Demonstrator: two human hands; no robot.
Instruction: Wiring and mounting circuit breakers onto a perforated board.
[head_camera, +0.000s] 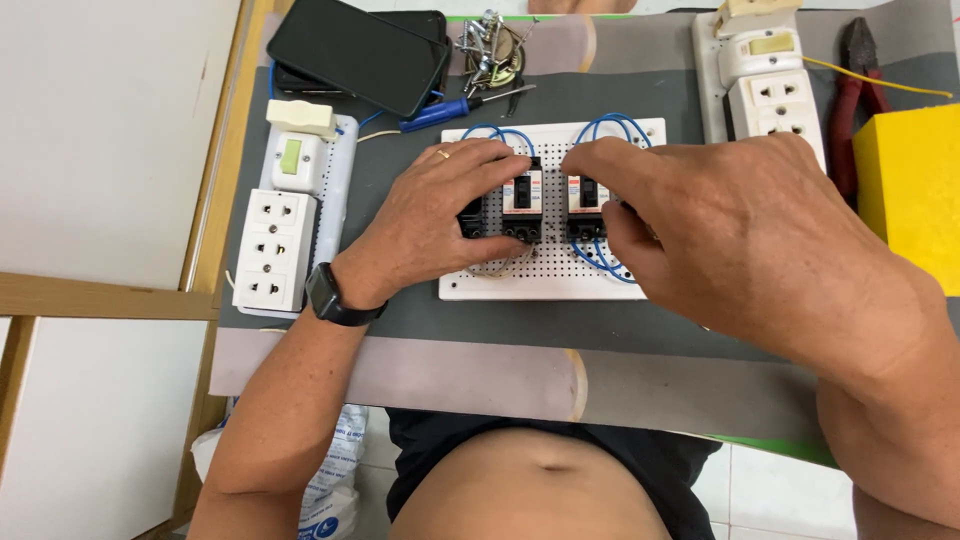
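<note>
Forearms come up from the bottom of the frame, a black watch (330, 296) on the left wrist. At centre, both hands rest on a white perforated board (553, 283) lying on a grey mat (640, 330). The left hand (430, 225) lies curled over a black breaker at the board's left, its fingertips pressed against the middle breaker (523, 203). The right hand (700, 215) pinches the right breaker (585, 200) between thumb and forefinger, other fingers folded. Blue wires (600, 262) loop above and below the breakers.

I judge the loops at risk: a sideways push on either breaker could drag a wire from its terminal, since the fingers crowd right against them. The board might also slide on the mat if pressed unevenly.

At middle left sits a white socket strip (275, 245); another (770, 95) lies upper right, beside red-handled pliers (850, 110) and a yellow box (915, 185). Along the top lie a blue screwdriver (450, 110), a heap of screws (490, 50) and a dark phone (360, 50).
</note>
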